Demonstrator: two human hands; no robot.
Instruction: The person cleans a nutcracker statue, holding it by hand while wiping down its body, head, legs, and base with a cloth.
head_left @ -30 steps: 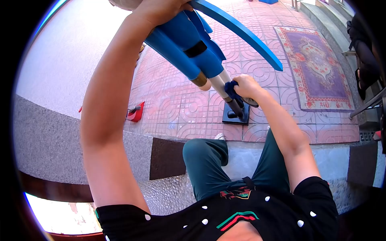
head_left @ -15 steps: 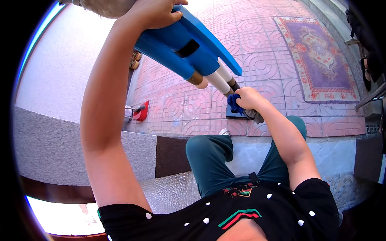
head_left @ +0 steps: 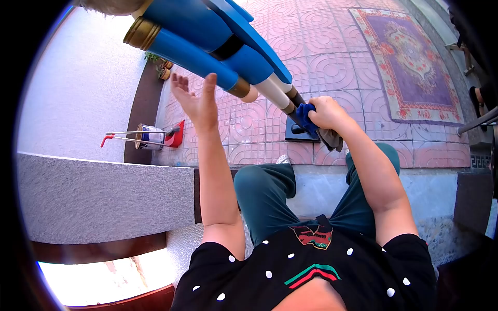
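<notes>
a: which step is in hand?
b: wiping, i'd judge, low on the blue figure (head_left: pixel 244 65). the right hand (head_left: pixel 327 112) has its grip closed round a bunched blue cloth (head_left: pixel 306 115), right at the dark lower legs (head_left: pixel 296 96). a grey cloth (head_left: pixel 329 139) hangs just under that hand.
a: and the left hand (head_left: pixel 196 101)?
b: its grip is wide, fingers spread and holding nothing, beside the figure's near sleeve. i can't tell whether the thumb touches.
a: where's the figure?
b: in front of the person, slanting across the view, legs running down toward a black base (head_left: pixel 294 136) on the pink tiles (head_left: pixel 332 67).
a: what would the next move call for?
b: firm pressure round the narrow legs, i'd say, and perhaps a steadying left palm.
a: materials?
b: the figure looks smooth and hard: rounded blue sleeves, brass-coloured cuffs (head_left: pixel 240 88), a black belt (head_left: pixel 226 47), white tubular legs. the blue cloth is soft and crumpled; the tiles have raised curved patterns.
</notes>
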